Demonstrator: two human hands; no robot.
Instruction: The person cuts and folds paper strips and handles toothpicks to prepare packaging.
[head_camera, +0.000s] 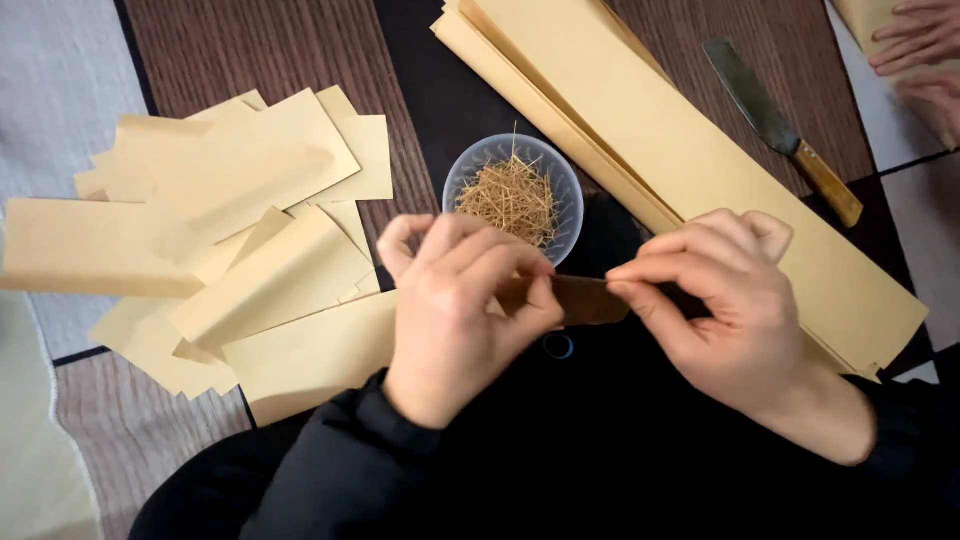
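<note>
brown strip (585, 299) pinched between left hand (455, 315) and right hand (735, 310) fingers.

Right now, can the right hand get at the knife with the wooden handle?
Probably yes, once it lets go: the right hand pinches a small brown strip, and only the flat stack of long yellow paper lies between it and the knife.

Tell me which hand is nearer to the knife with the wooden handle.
Right. The right hand is below and to the left of the knife, apart from it. The left hand is farther left, below the bowl of straw-like fibres.
</note>
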